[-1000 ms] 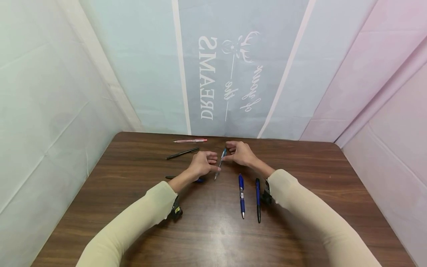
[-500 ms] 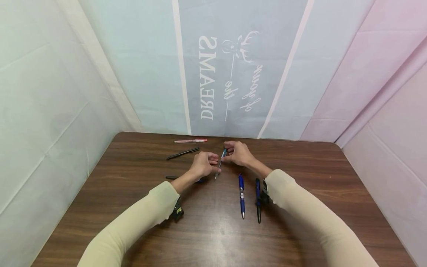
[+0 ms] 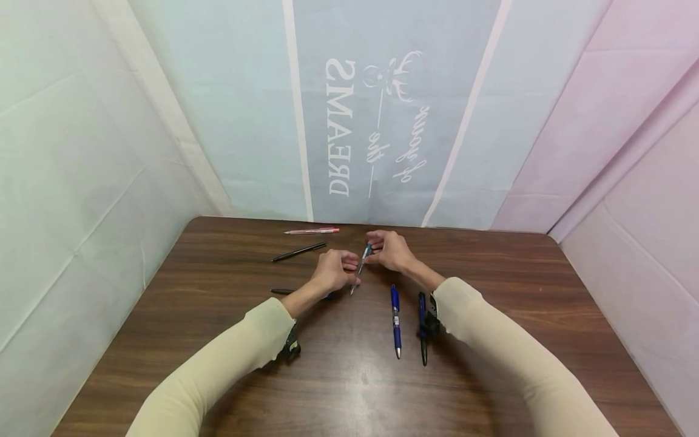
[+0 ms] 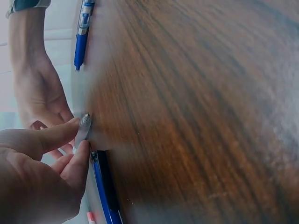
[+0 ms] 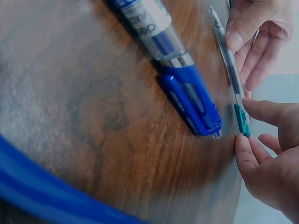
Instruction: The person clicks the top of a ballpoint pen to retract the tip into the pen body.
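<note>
Both hands hold one clear pen (image 3: 360, 267) with a teal end, just above the brown table (image 3: 491, 303). My left hand (image 3: 349, 267) pinches its pointed tip end (image 4: 83, 127) between thumb and forefinger. My right hand (image 3: 372, 252) pinches the teal end (image 5: 241, 119). The pen (image 5: 230, 65) slants from far right to near left between the two hands. In the left wrist view the right hand (image 4: 39, 93) shows behind the pen tip.
Other pens lie on the table: a red pen (image 3: 311, 230) and a black pen (image 3: 299, 250) at the far left, a blue pen (image 4: 105, 186) under my left hand, a blue pen (image 3: 395, 320) and a dark blue pen (image 3: 422, 328) by my right forearm. Cloth walls surround the table.
Both hands keep their hold on the clear pen. The right forearm has shifted slightly to the left; the pen has barely moved.
</note>
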{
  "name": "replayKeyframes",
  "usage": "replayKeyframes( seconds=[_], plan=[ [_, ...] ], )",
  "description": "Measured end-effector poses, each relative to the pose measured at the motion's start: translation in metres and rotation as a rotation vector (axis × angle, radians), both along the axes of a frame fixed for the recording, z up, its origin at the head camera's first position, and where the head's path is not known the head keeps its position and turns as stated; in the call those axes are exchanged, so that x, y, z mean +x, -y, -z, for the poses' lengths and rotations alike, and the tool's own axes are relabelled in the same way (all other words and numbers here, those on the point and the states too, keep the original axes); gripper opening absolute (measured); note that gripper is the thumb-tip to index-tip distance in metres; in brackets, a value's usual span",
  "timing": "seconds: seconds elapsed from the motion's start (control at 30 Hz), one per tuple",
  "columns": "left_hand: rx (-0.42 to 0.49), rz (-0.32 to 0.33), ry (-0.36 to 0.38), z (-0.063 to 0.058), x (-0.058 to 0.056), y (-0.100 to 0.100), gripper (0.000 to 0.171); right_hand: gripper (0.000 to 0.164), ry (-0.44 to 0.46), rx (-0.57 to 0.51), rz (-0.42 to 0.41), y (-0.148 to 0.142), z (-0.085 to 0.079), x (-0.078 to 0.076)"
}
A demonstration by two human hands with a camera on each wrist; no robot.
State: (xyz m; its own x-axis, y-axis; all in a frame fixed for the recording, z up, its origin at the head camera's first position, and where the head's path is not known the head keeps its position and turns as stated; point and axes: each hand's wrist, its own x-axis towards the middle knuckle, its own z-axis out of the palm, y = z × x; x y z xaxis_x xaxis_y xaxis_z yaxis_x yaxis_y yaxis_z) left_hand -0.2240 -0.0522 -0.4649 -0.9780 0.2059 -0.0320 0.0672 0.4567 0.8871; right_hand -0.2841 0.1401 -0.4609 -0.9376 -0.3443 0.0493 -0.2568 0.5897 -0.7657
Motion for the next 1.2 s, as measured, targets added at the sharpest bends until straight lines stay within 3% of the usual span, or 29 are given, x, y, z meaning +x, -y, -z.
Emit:
replayKeyframes(
  seconds=[0.27, 0.6, 0.9, 1.2],
  plan=[
    [0.079, -0.002, 0.052, -0.001, 0.001, -0.001, 0.044, 0.062, 0.049, -0.068, 0.048, 0.001, 0.0, -0.001],
    [0.129, -0.023, 0.127, -0.003, 0.001, -0.002, 0.041, 0.058, 0.165, -0.266, 0.116, 0.002, 0.0, -0.004],
    [0.168, -0.038, 0.187, -0.005, -0.002, -0.001, 0.036, 0.046, 0.301, -0.409, 0.118, 0.003, 0.003, -0.006],
    [0.17, -0.036, 0.208, -0.011, -0.004, 0.0, 0.037, 0.048, 0.386, -0.543, 0.116, 0.005, -0.002, -0.005]
  ],
)
